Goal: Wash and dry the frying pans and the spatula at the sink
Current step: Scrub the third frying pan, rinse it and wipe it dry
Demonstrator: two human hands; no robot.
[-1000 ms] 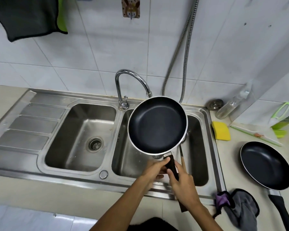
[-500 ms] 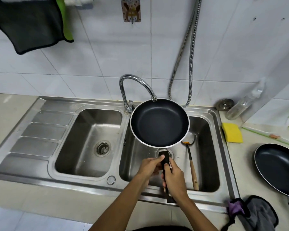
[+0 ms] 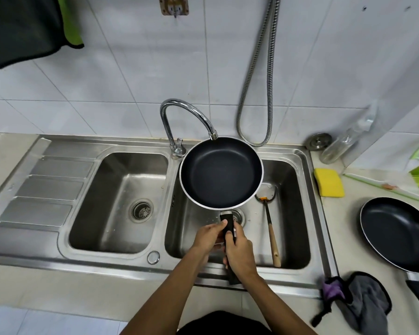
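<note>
A black frying pan with a silver rim hovers over the right basin, its far edge just under the faucet spout. Both hands grip its black handle: my left hand near the pan end, my right hand further back. In the right basin lies a spatula with a wooden handle, its head partly hidden under the pan. A second black frying pan rests on the counter to the right.
The left basin and a ribbed drainboard lie to the left. A yellow sponge, a clear bottle and a grey cloth sit on the right counter. A metal hose hangs on the tiled wall.
The pan has tilted flatter and dropped a little toward the basin, still under the spout. The spatula head came into view beside it. Both hands stay on the handle.
</note>
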